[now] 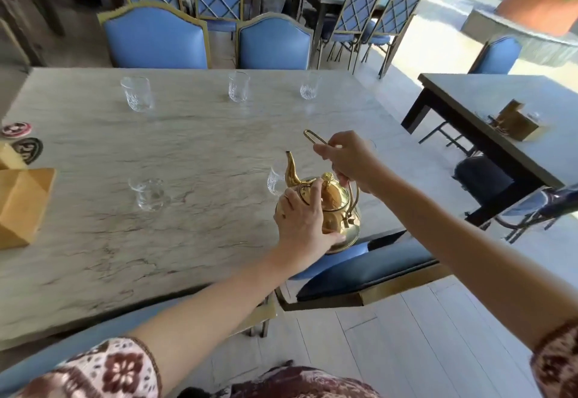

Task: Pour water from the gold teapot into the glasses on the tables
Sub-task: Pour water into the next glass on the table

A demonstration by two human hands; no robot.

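- I see the gold teapot [328, 210] held above the near right edge of the marble table [156, 153], spout up and pointing away to the far left.
- My right hand [347, 160] is closed around the teapot's thin loop handle, lifted high over the lid (the loop's free end sticks out past the fingers).
- My left hand [301, 219] cups the pot's body from the near left side, fingers curled over the shoulder and one fingertip touching the lid knob.
- A glass [275, 180] stands just behind the spout, partly hidden by it.
- Another near glass [148, 194] sits well to the left; three more glasses [239, 86] line the far edge.
- A wooden box [22, 206] sits at the table's left edge.
- A blue chair [369, 266] is tucked beneath the pot.
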